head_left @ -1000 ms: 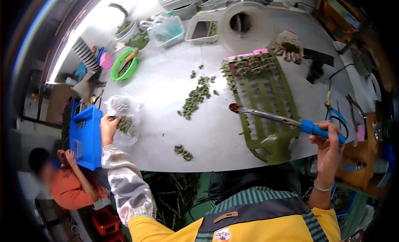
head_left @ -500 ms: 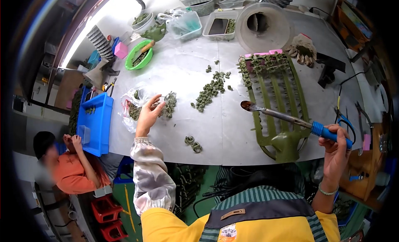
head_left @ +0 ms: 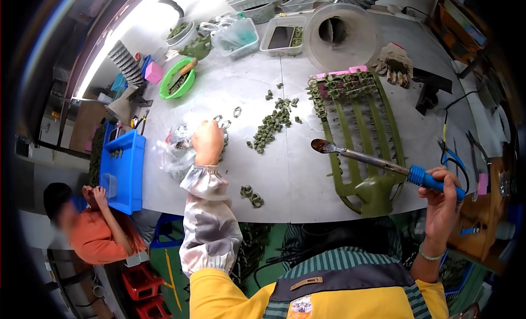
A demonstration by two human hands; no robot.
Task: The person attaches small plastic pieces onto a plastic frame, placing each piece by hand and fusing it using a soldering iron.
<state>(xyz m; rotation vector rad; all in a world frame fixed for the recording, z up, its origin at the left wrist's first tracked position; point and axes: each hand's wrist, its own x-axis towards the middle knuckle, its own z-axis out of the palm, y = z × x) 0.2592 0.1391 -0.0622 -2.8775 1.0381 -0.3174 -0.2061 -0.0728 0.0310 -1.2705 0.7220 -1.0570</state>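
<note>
**Left hand among the rings, right hand holding up the tool**

From where I stand, the left hand (head_left: 208,141) is toward the left edge of the tabletop (head_left: 298,174), knuckles up, beside a plastic bag (head_left: 171,164). Loose green rings (head_left: 237,112) show just past it. The fingers are curled under; I can't tell whether they have pinched anything. At the near right corner, the right hand (head_left: 442,201) is closed around the blue handle of a long tool (head_left: 381,164), its brown tip showing by the left rail of the green frame (head_left: 364,195). A heap of small green pieces (head_left: 268,134) lies mid-tabletop.

To do this well, I'd say, take one ring by its rim with a light pinch, so its neighbours aren't dragged along. The tool's tip is best held steady and clear of frame and sleeve (head_left: 211,215), in case it's hot.
</note>
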